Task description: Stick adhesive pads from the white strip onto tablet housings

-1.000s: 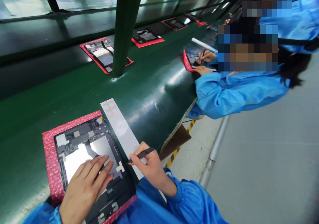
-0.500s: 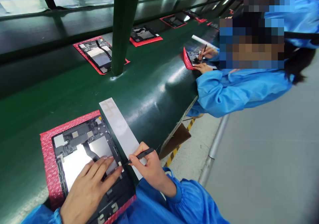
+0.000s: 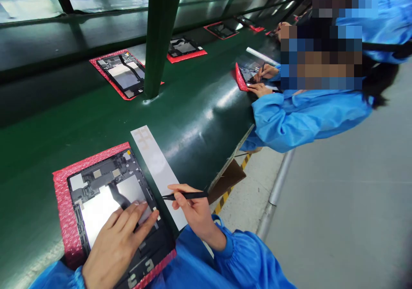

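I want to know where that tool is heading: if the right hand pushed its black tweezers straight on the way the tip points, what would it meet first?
Probably the open tablet edge: the right hand aims its tweezers leftward over the white strip, toward the left hand; depth unclear.

Left hand point(image 3: 119, 242): palm down, fingers spread flat and pressing, pointing up and right.
Left arm: blue sleeve, entering from the bottom edge.
Right hand point(image 3: 189, 207): pinch grip, thumb and forefinger closed, wrist bent.
Right arm: blue sleeve, cuff gathered at the wrist.
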